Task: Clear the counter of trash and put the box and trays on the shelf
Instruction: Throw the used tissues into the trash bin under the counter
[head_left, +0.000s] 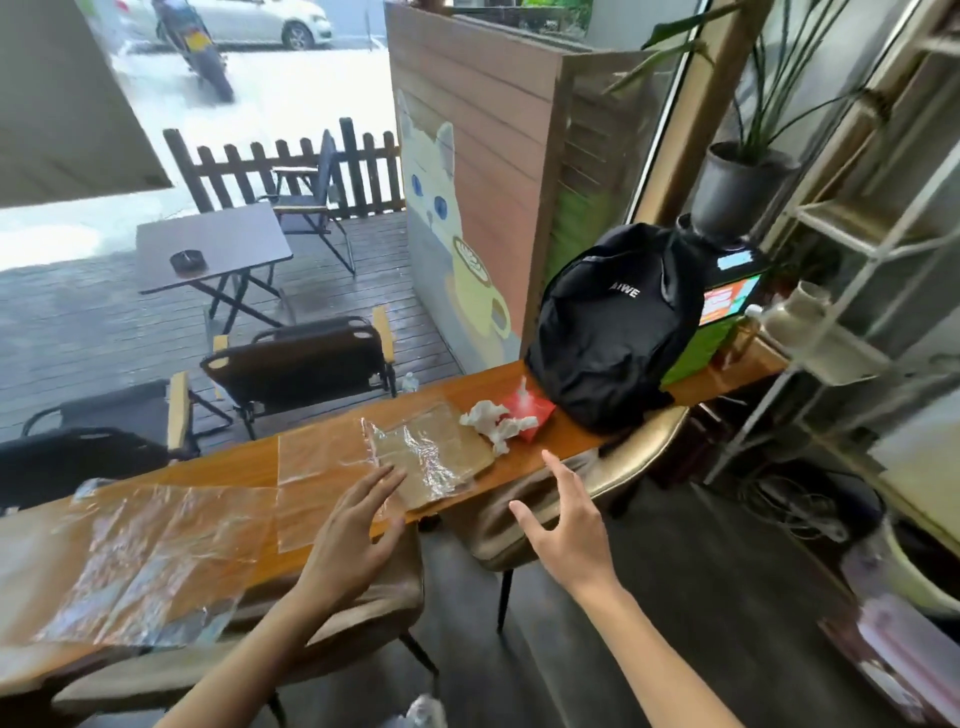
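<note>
Two hands hover released and empty, the left hand (347, 525) fingertips-first at the near edge of the film-wrapped tray (434, 454) on the desk (244, 465), the right hand (563, 525) spread off the edge, crumpled tissue (491, 421) lying beyond both, likely next.

Bright overexposed daylight outside; edges blurred, warped.

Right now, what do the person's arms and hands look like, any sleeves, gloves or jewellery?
Both forearms are bare up to the bottom edge of the picture, with no sleeves in view. The left hand and the right hand wear no gloves, and no rings, watch or bracelet show on the fingers or wrists. No markings are visible on either arm.
</note>
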